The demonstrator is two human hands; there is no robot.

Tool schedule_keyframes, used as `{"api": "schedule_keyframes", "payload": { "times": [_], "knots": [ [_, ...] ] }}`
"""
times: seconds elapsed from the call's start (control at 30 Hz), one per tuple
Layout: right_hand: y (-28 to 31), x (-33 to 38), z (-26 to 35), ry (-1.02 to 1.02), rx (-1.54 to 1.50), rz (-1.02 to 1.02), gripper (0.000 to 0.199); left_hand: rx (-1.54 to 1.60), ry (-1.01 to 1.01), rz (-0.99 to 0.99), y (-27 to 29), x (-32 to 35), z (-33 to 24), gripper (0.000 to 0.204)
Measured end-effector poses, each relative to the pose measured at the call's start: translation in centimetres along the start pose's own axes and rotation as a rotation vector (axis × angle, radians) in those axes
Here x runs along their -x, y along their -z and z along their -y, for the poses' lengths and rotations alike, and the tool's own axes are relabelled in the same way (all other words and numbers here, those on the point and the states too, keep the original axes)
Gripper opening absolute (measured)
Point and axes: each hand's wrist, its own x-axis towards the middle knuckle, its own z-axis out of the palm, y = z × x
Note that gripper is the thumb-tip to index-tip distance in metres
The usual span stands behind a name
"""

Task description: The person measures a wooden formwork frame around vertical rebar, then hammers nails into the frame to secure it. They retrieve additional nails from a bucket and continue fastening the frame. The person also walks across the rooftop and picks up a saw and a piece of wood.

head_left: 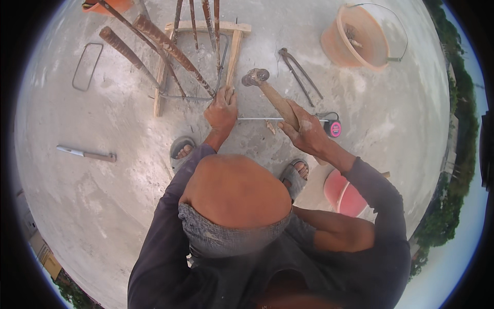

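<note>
My right hand (307, 127) grips the wooden handle of a hammer (280, 103). Its metal head is raised toward the wooden frame. My left hand (222, 110) is closed at the near end of the frame's right wooden strip (234, 56), beside the bent-wire stirrup (188, 98); what its fingers pinch is hidden. Several rusty rebars (175, 54) rise inside the wooden frame (206, 27). A pink-and-black tape measure (334, 127) lies right of my right hand, its blade (257, 119) stretched leftward to near my left wrist.
Pincers (299, 74) lie on the concrete floor (103, 123) beyond the hammer. An orange bucket (356, 38) stands far right. A pink container (343, 194) sits by my right knee. A loose wire rectangle (87, 67) and a long-handled tool (86, 153) lie to the left.
</note>
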Motion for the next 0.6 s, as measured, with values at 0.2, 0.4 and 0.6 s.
{"api": "schedule_keyframes", "payload": {
  "times": [0.2,0.4,0.6],
  "knots": [
    [-1.7,-4.5,0.4,0.102,0.005,0.054,0.073,0.081,-0.013,-0.007,-0.2,-0.6,-0.2,0.037],
    [-0.7,-4.4,0.7,0.106,-0.003,0.060,0.071,0.050,-0.025,0.003,-0.5,-0.4,0.1,0.038],
    [-1.7,-4.9,0.5,0.177,0.050,0.054,0.071,0.054,0.090,0.118,-0.8,-0.5,0.3,0.039]
  ]
}}
